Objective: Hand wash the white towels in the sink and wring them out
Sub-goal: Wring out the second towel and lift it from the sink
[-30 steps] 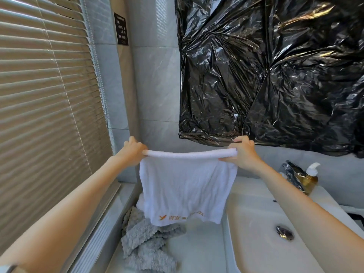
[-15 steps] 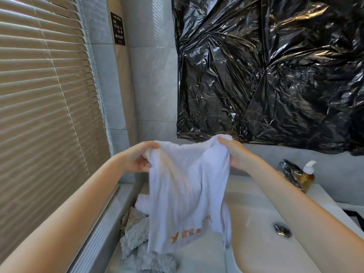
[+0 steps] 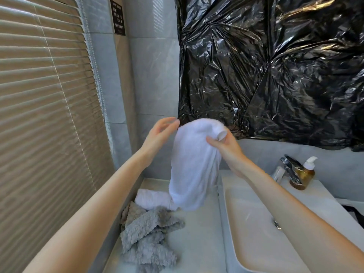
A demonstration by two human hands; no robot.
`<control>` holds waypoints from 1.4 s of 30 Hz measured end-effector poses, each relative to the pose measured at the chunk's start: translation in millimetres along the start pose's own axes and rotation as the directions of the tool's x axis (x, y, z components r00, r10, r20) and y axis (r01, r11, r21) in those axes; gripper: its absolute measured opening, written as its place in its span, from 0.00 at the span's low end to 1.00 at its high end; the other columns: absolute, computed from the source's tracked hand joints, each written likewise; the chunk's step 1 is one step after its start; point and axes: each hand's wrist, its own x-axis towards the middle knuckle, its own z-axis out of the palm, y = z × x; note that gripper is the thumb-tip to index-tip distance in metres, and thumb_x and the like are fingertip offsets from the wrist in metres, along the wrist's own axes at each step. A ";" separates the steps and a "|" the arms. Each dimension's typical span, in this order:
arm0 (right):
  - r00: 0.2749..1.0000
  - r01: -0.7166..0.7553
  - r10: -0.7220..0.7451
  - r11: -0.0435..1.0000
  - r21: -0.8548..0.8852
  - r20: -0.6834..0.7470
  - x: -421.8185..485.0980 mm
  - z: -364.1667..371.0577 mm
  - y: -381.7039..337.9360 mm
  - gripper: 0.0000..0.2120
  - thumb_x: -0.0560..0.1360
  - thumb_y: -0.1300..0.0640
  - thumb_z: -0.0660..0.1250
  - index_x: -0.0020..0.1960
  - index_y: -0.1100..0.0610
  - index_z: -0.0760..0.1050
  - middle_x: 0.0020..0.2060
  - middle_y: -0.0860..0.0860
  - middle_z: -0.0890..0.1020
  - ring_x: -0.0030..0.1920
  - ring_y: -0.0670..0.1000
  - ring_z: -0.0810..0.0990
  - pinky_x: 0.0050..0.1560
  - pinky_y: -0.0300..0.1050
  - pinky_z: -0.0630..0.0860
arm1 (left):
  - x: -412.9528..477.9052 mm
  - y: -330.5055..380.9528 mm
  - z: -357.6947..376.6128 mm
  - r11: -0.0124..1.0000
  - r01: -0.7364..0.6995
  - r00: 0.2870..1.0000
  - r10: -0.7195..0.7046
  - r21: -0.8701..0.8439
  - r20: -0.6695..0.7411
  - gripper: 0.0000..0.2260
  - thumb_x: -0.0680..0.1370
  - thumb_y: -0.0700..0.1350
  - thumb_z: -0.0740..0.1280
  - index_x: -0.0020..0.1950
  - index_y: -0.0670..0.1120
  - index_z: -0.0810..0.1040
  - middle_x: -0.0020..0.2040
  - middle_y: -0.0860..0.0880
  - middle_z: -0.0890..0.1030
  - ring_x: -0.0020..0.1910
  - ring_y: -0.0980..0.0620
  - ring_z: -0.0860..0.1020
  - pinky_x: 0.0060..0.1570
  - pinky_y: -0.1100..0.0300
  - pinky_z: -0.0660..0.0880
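right hand [image 3: 226, 148]: gripped white towel [image 3: 195, 164] at its top, frame center
left hand [image 3: 160, 134]: fingers loosely spread, touching towel's upper edge
towel: hung above counter [image 3: 199, 243], left of sink [image 3: 254, 229]

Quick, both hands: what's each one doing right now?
Left hand: open, fingertips at the hanging white terry towel, no grip.
Right hand: holding that towel's top.
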 end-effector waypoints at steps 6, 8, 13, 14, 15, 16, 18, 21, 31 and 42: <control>0.989 -0.036 0.014 0.988 0.152 0.145 26.4 4.7 -24.2 0.22 0.77 0.54 0.69 0.66 0.59 0.68 0.62 0.55 0.78 0.62 0.53 0.78 0.63 0.50 0.74 | -31.3 -85.0 14.2 0.966 0.222 0.789 -0.257 0.130 0.559 0.28 0.72 0.53 0.76 0.69 0.52 0.72 0.66 0.55 0.78 0.65 0.57 0.75 0.71 0.50 0.67; 0.996 -0.068 0.056 0.980 0.187 0.068 39.0 -0.3 -19.7 0.23 0.77 0.53 0.68 0.67 0.60 0.65 0.63 0.55 0.77 0.63 0.53 0.77 0.63 0.51 0.74 | -39.0 -86.6 23.9 0.960 0.281 0.815 -0.243 0.008 0.526 0.21 0.75 0.50 0.73 0.66 0.47 0.76 0.63 0.52 0.81 0.63 0.53 0.78 0.69 0.49 0.69; 0.910 -0.406 0.337 0.837 -0.367 -0.241 40.3 -29.1 35.5 0.23 0.80 0.50 0.62 0.64 0.62 0.55 0.61 0.58 0.66 0.61 0.58 0.74 0.52 0.51 0.73 | -35.6 -59.7 16.2 0.970 0.228 0.899 -0.177 -0.083 0.400 0.16 0.79 0.49 0.68 0.63 0.43 0.77 0.58 0.46 0.83 0.58 0.49 0.81 0.59 0.53 0.77; 0.851 -0.523 0.492 0.761 -0.383 -0.184 30.4 -29.1 46.9 0.33 0.79 0.46 0.63 0.71 0.62 0.49 0.61 0.59 0.69 0.57 0.58 0.76 0.46 0.51 0.75 | -33.2 -55.8 15.0 0.979 0.194 0.909 -0.154 -0.065 0.388 0.16 0.78 0.50 0.69 0.62 0.42 0.77 0.57 0.44 0.83 0.57 0.47 0.81 0.59 0.51 0.78; 0.794 -0.573 0.599 0.682 -0.454 -0.103 20.6 -28.4 54.8 0.41 0.78 0.41 0.63 0.75 0.61 0.42 0.60 0.58 0.70 0.53 0.57 0.77 0.43 0.50 0.76 | -31.6 -53.4 14.4 0.988 0.150 0.918 -0.124 -0.040 0.377 0.15 0.78 0.50 0.69 0.60 0.42 0.77 0.55 0.43 0.83 0.57 0.46 0.81 0.59 0.49 0.78; 0.773 -0.531 0.634 0.625 -0.572 -0.026 12.5 -27.1 59.7 0.44 0.77 0.37 0.61 0.78 0.58 0.41 0.62 0.57 0.71 0.56 0.57 0.77 0.46 0.49 0.77 | -30.1 -52.8 13.5 0.994 0.112 0.926 -0.104 -0.001 0.363 0.15 0.78 0.51 0.69 0.58 0.41 0.77 0.53 0.43 0.83 0.55 0.46 0.82 0.58 0.47 0.77; 0.829 -0.310 0.532 0.698 -0.646 0.176 -2.7 -23.3 62.1 0.37 0.76 0.34 0.56 0.78 0.51 0.54 0.73 0.50 0.64 0.71 0.50 0.66 0.67 0.48 0.68 | -27.6 -58.6 10.8 0.996 0.074 0.933 -0.085 0.044 0.349 0.15 0.78 0.50 0.69 0.56 0.40 0.77 0.49 0.45 0.82 0.50 0.50 0.81 0.57 0.45 0.76; 0.805 -0.163 0.326 0.925 -0.344 0.495 -32.4 -3.3 64.8 0.33 0.73 0.42 0.70 0.73 0.49 0.64 0.70 0.46 0.72 0.68 0.42 0.71 0.66 0.39 0.70 | -30.7 -71.0 7.0 0.998 0.055 0.940 -0.066 0.042 0.335 0.14 0.78 0.51 0.70 0.56 0.42 0.78 0.49 0.45 0.83 0.49 0.52 0.80 0.56 0.45 0.77; 0.924 -0.200 0.313 0.885 -0.420 0.218 5.9 -0.2 76.6 0.09 0.61 0.60 0.63 0.41 0.59 0.76 0.35 0.52 0.73 0.37 0.50 0.70 0.37 0.43 0.68 | -15.3 -120.0 -5.2 0.978 0.208 0.884 -0.197 0.020 0.425 0.24 0.74 0.52 0.75 0.67 0.56 0.73 0.65 0.54 0.78 0.64 0.56 0.77 0.60 0.55 0.76; 0.945 0.015 0.236 0.661 -0.751 0.226 67.3 2.4 154.0 0.12 0.69 0.65 0.58 0.40 0.49 0.73 0.38 0.48 0.81 0.39 0.51 0.75 0.37 0.45 0.67 | 38.0 -218.8 49.7 0.956 0.235 0.970 -0.241 0.174 0.013 0.26 0.65 0.38 0.81 0.56 0.44 0.71 0.46 0.55 0.76 0.43 0.58 0.75 0.38 0.74 0.72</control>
